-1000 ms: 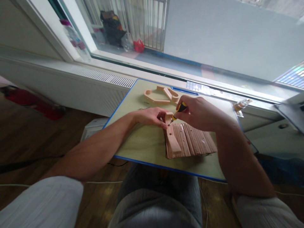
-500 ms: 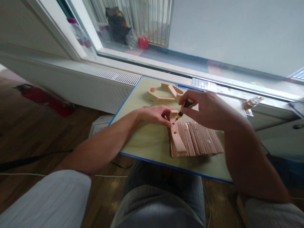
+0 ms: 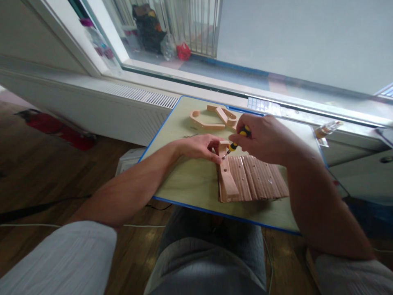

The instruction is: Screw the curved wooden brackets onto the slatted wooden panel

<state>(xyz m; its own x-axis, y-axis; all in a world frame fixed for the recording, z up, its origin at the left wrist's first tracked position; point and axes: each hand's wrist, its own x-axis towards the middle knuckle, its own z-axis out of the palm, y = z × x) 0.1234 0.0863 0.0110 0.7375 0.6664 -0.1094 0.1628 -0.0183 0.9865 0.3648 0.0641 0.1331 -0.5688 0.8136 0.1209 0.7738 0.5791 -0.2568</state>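
Observation:
A pale wooden piece [image 3: 229, 184] with a hole in it lies along the left edge of a ridged brown cardboard block [image 3: 260, 178]. My left hand [image 3: 204, 147] grips the far end of that wooden piece, thumb and fingers closed around it. In my right hand [image 3: 256, 133] is a yellow and black screwdriver [image 3: 233, 146], tilted, its tip down at the wooden piece close to my left thumb. Any screw under the tip is too small to make out. Small holes dot the top of the cardboard.
Several curved wooden parts [image 3: 208, 125] lie at the back of the blue-edged table [image 3: 184, 180]. Small metal bits rest left of them. Beyond stand a radiator [image 3: 147, 98] and a window; a red fire extinguisher [image 3: 58, 129] is on the floor at left.
My right hand has turned slightly around the screwdriver handle, with the tip still at the same spot. My left hand stays on the wooden piece. The whole view has shifted a little.

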